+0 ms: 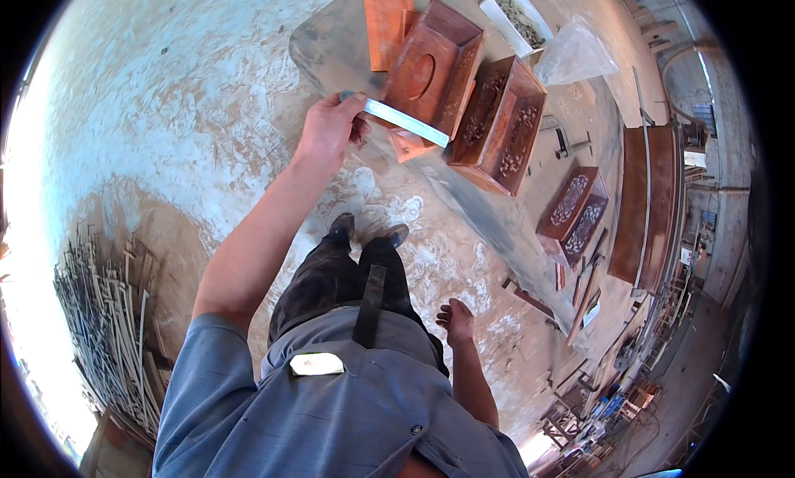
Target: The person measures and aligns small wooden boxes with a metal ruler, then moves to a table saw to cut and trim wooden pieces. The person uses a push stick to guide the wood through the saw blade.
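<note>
My left hand (330,130), arm stretched forward, is closed around one end of a straight, pale silver strip (407,122) with a blue-grey end. The strip's far end reaches across the front of two reddish-brown wooden boxes. Nearest to it is a box (408,87) with a raised oval on its panel. Right of that stands a carved open box (513,102); whether the strip touches either one I cannot tell. Low at my side hangs my right hand (457,322), fingers loosely bent and apart, with nothing visible in it.
Orange-brown boards (386,22) lie behind the boxes. A white tray (503,24) of small pieces and a plastic bag (577,54) are beyond them. To the right are a smaller carved box (571,210), clamps (563,142) and a long brown panel (643,205). Thin strips (112,329) are piled at left.
</note>
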`<state>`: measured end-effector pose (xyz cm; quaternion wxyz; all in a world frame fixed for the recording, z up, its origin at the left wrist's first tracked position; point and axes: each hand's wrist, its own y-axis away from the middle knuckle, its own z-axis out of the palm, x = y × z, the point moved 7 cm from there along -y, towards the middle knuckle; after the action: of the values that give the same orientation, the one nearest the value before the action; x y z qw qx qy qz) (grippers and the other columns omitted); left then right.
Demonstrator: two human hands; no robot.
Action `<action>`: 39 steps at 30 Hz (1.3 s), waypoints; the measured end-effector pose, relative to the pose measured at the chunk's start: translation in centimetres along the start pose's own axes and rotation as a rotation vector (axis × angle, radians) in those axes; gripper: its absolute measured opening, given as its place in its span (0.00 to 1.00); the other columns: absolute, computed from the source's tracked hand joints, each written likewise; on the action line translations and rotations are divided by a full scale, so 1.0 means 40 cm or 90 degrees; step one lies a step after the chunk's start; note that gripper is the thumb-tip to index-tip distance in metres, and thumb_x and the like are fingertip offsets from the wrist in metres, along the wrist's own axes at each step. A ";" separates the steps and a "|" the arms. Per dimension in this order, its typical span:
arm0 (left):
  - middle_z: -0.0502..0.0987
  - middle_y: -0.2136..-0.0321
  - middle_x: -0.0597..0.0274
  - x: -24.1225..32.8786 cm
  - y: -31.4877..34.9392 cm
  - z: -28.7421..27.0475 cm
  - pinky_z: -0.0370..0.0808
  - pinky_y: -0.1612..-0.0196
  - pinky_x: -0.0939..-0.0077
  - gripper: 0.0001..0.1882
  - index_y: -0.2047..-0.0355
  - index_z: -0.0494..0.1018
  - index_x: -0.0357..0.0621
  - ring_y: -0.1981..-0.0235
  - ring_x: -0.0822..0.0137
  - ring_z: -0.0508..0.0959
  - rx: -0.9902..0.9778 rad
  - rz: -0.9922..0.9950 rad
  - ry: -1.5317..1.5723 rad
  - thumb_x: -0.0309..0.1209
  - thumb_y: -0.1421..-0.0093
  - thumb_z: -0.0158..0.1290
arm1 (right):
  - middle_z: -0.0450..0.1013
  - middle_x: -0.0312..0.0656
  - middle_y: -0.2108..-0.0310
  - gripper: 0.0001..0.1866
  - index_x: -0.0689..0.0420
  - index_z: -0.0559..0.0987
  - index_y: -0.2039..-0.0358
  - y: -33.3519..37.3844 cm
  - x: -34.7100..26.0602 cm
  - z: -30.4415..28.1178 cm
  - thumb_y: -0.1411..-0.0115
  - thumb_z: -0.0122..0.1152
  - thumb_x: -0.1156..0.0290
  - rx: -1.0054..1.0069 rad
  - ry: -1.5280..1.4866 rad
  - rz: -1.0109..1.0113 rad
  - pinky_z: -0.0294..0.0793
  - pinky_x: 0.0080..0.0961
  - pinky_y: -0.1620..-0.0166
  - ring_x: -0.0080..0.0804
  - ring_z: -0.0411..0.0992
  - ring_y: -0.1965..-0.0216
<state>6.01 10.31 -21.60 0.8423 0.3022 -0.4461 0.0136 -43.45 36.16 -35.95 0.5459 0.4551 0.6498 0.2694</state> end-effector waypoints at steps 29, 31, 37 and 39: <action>0.75 0.75 0.63 -0.101 0.123 -0.081 0.66 0.77 0.78 0.05 0.66 0.72 0.39 0.80 0.73 0.72 -0.026 -0.061 -0.050 0.29 0.39 0.52 | 0.75 0.44 0.65 0.21 0.59 0.72 0.50 -0.009 0.041 0.026 0.37 0.54 0.59 -0.035 0.031 0.010 0.77 0.30 0.71 0.32 0.75 0.72; 0.75 0.75 0.63 -0.134 0.183 -0.100 0.66 0.77 0.78 0.05 0.66 0.72 0.40 0.80 0.73 0.72 -0.013 -0.079 -0.062 0.27 0.40 0.53 | 0.75 0.43 0.66 0.20 0.59 0.72 0.50 -0.022 0.043 0.026 0.37 0.54 0.59 -0.044 0.020 0.000 0.77 0.30 0.71 0.32 0.75 0.72; 0.78 0.75 0.61 -0.433 0.343 -0.320 0.70 0.79 0.77 0.06 0.70 0.76 0.39 0.80 0.71 0.76 0.010 -0.219 -0.289 0.30 0.45 0.55 | 0.75 0.42 0.67 0.18 0.58 0.73 0.52 -0.040 0.085 -0.009 0.37 0.56 0.60 -0.058 -0.079 -0.025 0.77 0.27 0.73 0.30 0.74 0.74; 0.79 0.75 0.60 -0.570 0.412 -0.418 0.72 0.77 0.77 0.09 0.69 0.77 0.38 0.78 0.70 0.78 -0.032 -0.297 -0.452 0.31 0.46 0.56 | 0.75 0.42 0.67 0.17 0.57 0.73 0.52 -0.030 0.133 -0.050 0.37 0.56 0.60 -0.038 -0.089 -0.023 0.77 0.28 0.74 0.30 0.74 0.74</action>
<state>-0.10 38.12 -37.73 0.6240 0.3601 -0.6286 -0.2930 -45.66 40.65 -38.91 0.6080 0.4445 0.6100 0.2464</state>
